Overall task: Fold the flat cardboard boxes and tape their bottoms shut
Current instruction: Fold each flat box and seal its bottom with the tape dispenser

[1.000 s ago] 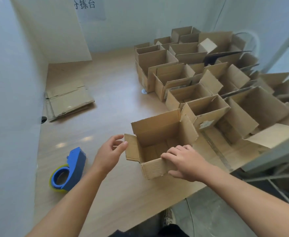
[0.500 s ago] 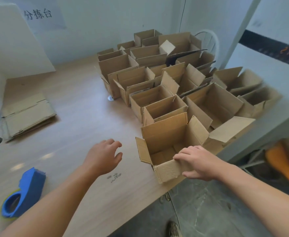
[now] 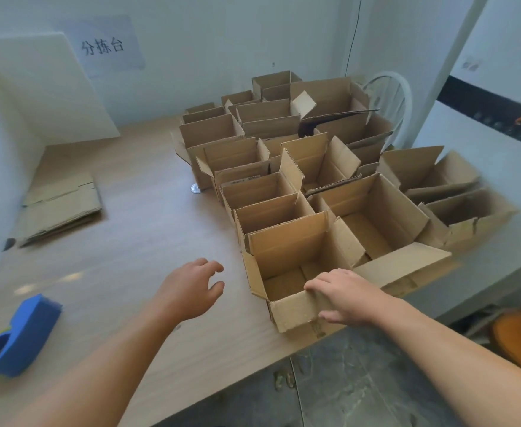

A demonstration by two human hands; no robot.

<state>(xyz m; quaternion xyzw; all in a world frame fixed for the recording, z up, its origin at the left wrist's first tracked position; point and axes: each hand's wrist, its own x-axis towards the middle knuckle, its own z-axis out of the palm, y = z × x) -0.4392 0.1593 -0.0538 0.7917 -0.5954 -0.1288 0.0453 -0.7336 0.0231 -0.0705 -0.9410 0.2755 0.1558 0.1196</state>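
While my right hand (image 3: 347,298) pinches the near flap of the open box (image 3: 296,266) at the table's front edge, fingers over the rim and thumb on the outer face, my left hand (image 3: 191,288) hangs just above the wooden table (image 3: 129,241) at the box's 9 o'clock, fingers loosely curled and apart, holding nothing. I see the blue tape dispenser (image 3: 18,337) lying on the table at roughly 8 o'clock from that hand. From 12 to 2 o'clock of the box I hold, the folded boxes (image 3: 283,155) crowd together, tops open. Far off at 10 o'clock lies the flat cardboard stack (image 3: 60,208)
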